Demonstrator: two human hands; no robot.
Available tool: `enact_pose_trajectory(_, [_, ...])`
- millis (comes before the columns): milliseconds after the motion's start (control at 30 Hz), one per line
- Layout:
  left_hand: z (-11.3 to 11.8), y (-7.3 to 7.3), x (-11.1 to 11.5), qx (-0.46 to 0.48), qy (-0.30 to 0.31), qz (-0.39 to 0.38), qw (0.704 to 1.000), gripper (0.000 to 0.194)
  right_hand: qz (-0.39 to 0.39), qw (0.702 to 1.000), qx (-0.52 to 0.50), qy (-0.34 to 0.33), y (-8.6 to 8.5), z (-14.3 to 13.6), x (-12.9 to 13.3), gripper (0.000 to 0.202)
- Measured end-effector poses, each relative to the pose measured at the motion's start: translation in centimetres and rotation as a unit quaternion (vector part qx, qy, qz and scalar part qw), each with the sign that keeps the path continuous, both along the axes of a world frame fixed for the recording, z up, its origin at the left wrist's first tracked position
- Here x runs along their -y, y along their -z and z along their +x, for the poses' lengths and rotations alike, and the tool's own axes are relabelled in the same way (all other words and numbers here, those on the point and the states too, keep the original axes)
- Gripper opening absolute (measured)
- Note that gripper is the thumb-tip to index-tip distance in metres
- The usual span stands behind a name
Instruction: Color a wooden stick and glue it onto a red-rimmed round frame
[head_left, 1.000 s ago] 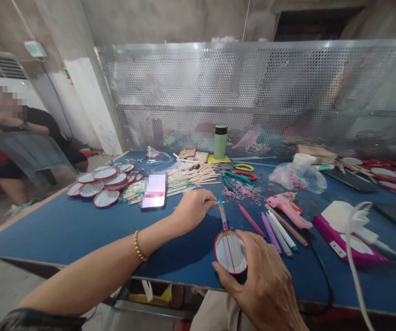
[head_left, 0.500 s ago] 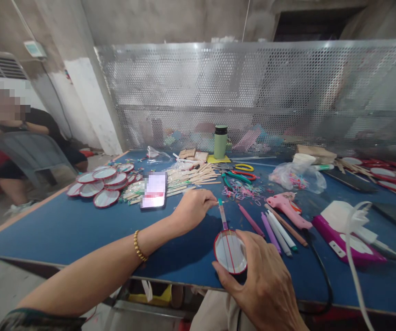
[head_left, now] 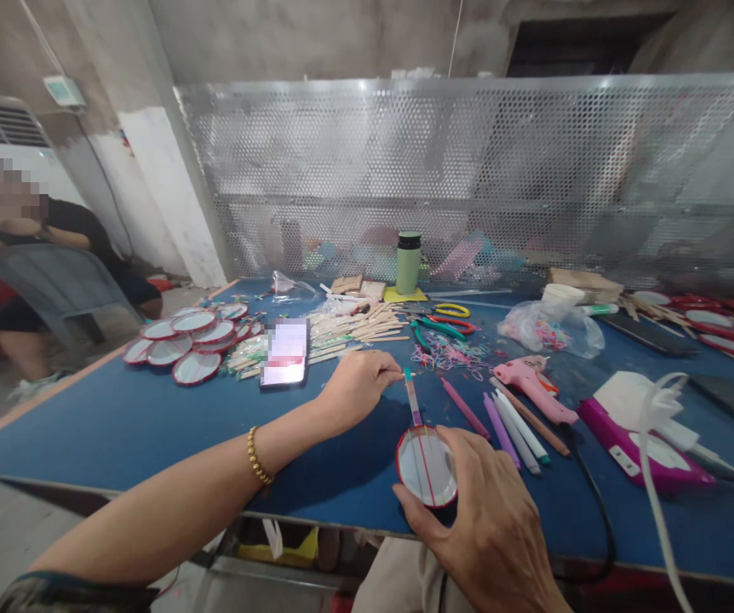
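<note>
My right hand [head_left: 491, 511] grips the right side of a round, red-rimmed disc [head_left: 427, 468] near the table's front edge, thumb below and fingers along the rim. A flat strip [head_left: 412, 398], teal at its tip and purple lower down, extends from the top of the disc. My left hand [head_left: 359, 387] is closed in a pinch beside the strip's teal tip, holding something small and thin that I cannot make out. A gold bead bracelet [head_left: 257, 455] circles the left wrist.
Red-rimmed discs [head_left: 197, 367], a phone [head_left: 285, 353] and wooden sticks [head_left: 367, 328] lie left and behind. Pens [head_left: 501, 430], a pink glue gun [head_left: 536, 387] and a magenta device [head_left: 645, 443] are right. A green bottle [head_left: 409, 264] stands behind. A person [head_left: 73, 238] sits far left.
</note>
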State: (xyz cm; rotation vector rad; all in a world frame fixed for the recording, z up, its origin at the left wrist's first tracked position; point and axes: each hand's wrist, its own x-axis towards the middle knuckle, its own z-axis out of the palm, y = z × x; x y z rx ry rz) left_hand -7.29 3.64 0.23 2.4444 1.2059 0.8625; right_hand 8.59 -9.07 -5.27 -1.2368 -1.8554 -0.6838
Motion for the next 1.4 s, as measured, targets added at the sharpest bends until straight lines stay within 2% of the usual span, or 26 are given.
enact_pose_trajectory(1400, [0.10, -0.35, 0.22, 0.009, -0.003, -0.021, 1.000, 0.015, 0.009, 1.000, 0.013, 0.003, -0.01, 0.04, 0.05, 0.051])
